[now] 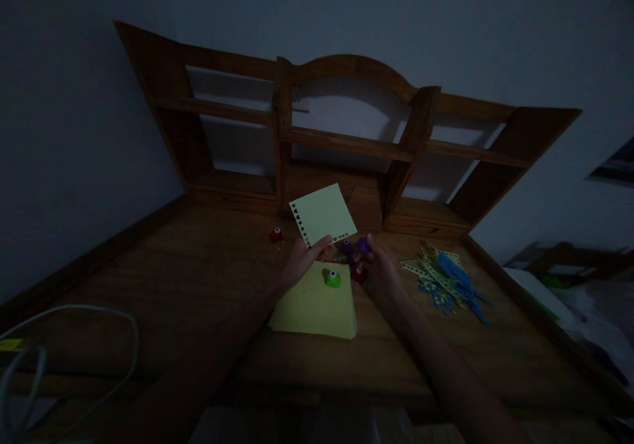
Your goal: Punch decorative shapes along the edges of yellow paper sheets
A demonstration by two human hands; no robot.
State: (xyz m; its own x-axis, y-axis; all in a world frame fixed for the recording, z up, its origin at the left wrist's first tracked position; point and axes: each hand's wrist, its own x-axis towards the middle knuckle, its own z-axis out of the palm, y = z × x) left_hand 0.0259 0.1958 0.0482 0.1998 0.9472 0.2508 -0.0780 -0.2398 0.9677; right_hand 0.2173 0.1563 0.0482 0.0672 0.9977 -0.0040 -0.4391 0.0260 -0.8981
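Yellow paper (323, 214), two punched edges, in left hand (303, 258)

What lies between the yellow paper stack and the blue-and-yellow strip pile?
The head view shows the right hand, a small red object by its fingers, and wooden tabletop.

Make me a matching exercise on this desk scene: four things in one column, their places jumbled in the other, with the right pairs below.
Things
1. Sheet with small shaped holes
2. Small green item
3. Blue and yellow scraps
4. White cable

Places
A. On the wooden desk, to the right of the right hand
B. Curving at the far left of the picture
C. Held in the left hand
D. On the stack of yellow paper

Right pairs: 1-C, 2-D, 3-A, 4-B
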